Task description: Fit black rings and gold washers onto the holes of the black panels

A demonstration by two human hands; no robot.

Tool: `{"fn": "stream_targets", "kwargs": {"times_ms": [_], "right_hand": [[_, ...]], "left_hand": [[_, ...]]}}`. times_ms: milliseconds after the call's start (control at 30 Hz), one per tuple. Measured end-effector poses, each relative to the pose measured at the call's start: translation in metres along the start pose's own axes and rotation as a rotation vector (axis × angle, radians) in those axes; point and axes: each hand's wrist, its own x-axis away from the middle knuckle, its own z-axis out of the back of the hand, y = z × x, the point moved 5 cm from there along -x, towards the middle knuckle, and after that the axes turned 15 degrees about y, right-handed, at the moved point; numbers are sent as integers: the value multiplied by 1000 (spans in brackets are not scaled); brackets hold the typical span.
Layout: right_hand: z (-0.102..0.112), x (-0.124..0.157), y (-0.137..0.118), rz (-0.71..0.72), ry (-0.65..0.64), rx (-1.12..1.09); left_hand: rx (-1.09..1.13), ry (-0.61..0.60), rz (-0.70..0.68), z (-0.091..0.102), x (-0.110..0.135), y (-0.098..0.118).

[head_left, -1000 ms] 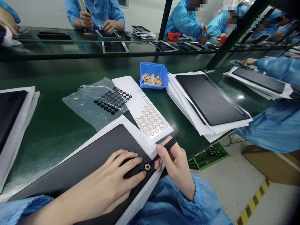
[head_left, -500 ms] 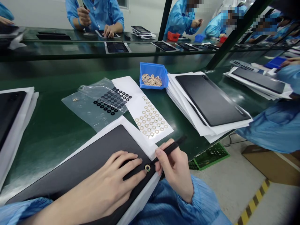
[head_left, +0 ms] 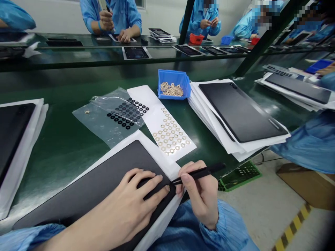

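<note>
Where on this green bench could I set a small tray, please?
Most green mat shows between the left tablet stack and the plastic bag; a narrower strip runs between the washer sheet and the right tablet stack. It is crowded around your left hand and right hand.

A blue plastic bin (head_left: 174, 84) held loose gold rings on the green bench (head_left: 60, 118), beside a white sheet of gold rings (head_left: 167, 136) and a clear plastic bag (head_left: 91, 120) of black rings. Black tablets lay on white paper in a stack (head_left: 240, 111) to the right. A co-worker in a blue smock (head_left: 115, 17) sat across the bench. On the floor (head_left: 251, 212) lay yellow-and-black tape (head_left: 291, 226) near a cardboard box (head_left: 306, 186).
</note>
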Motion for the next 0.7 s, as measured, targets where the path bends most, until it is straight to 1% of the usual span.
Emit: {"fn": "stream_targets", "kwargs": {"times_ms": [100, 333, 467, 533, 600, 667, 700], "right_hand": [[0, 1, -1, 33, -17, 21], [1, 2, -1, 123, -45, 95], [0, 4, -1, 102, -66, -3], [1, 1, -6, 72, -66, -76], [4, -10, -18, 85, -55, -82], [6, -32, -35, 170, -35, 6], [5, -47, -43, 231, -21, 69]], "left_hand": [[-42, 28, 12, -1, 1, 0], [17, -5, 23, -1, 2, -2], [63, 50, 67, 0, 1, -4], [82, 64, 79, 0, 0, -4], [86, 67, 72, 0, 0, -5], [80, 70, 57, 1, 0, -6], [78, 71, 54, 2, 0, -7]]}}
